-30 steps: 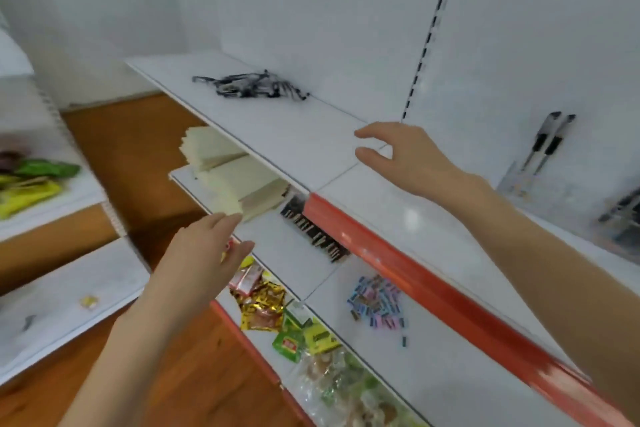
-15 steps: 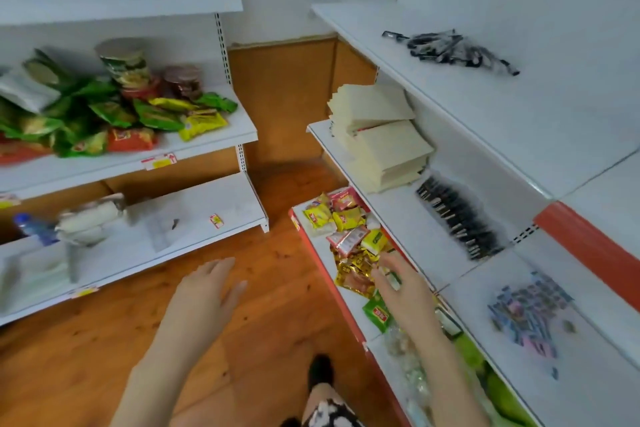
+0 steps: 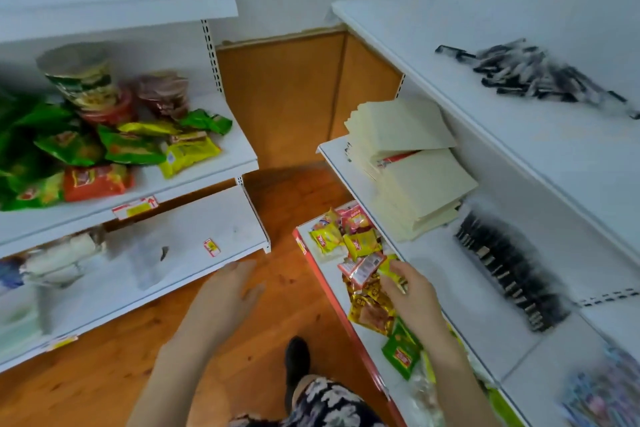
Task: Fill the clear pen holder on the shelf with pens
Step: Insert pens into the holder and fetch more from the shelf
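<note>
Two hands low, left hand (image 3: 225, 295), right hand (image 3: 412, 293), one pen pile (image 3: 540, 74)

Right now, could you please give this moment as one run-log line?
left hand: open, empty | right hand: open, over snack packets | pens: piled on upper shelf | pen holder: not in view

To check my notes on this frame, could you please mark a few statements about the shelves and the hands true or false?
A pile of loose pens lies on the top right shelf. True.
The left hand holds a pen. False: it is open and empty.
The right hand hovers above the snack packets. True.
The cream paper stacks sit on the floor. False: they sit on the middle right shelf.
</note>
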`<state>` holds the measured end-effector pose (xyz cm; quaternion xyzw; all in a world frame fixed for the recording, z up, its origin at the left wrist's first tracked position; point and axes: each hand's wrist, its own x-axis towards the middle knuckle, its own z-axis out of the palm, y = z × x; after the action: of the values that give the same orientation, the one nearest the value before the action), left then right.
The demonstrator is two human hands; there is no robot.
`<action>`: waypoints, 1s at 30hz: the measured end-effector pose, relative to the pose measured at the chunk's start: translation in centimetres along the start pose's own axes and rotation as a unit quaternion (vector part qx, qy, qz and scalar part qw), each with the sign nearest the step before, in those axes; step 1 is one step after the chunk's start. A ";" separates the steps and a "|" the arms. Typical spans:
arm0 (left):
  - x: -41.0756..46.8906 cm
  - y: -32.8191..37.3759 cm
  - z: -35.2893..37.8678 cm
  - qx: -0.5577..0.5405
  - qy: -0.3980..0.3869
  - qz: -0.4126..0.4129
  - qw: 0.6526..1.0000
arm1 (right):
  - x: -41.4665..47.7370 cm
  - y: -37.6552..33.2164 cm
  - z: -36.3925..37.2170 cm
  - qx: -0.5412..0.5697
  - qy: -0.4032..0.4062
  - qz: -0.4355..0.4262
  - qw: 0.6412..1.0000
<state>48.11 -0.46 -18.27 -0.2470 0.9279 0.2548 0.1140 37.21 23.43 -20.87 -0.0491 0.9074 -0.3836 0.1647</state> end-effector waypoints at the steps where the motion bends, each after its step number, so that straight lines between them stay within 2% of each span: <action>1: 1.7 0.4 -0.9 0.002 0.005 0.006 1.000 | 1.5 -1.0 0.0 0.003 0.010 0.001 1.000; 5: 7.5 1.3 -4.1 0.012 0.007 0.042 0.999 | 6.7 -5.1 -0.1 0.007 0.003 0.001 1.000; 10: 14.6 1.3 -6.8 0.035 -0.005 0.089 0.995 | 12.0 -8.3 -0.2 -0.016 0.039 -0.013 0.999; 16: 24.6 2.9 -11.0 0.064 -0.033 0.219 0.973 | 16.4 -10.6 0.4 -0.027 0.118 0.050 0.991; 21: 29.9 7.1 -14.9 0.097 -0.056 0.350 0.930 | 16.8 -13.6 0.1 -0.021 0.208 0.096 0.973; 26: 30.0 12.1 -17.2 0.048 -0.068 0.479 0.874 | 14.1 -17.1 -2.6 -0.013 0.280 0.084 0.956; 30: 28.9 15.7 -17.8 0.029 -0.043 0.583 0.811 | 11.6 -19.5 -6.2 -0.007 0.310 0.076 0.948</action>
<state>13.90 -9.71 -6.46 0.3548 0.8991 0.2564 -0.0094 23.52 11.48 -6.01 0.1404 0.9175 -0.3594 -0.0966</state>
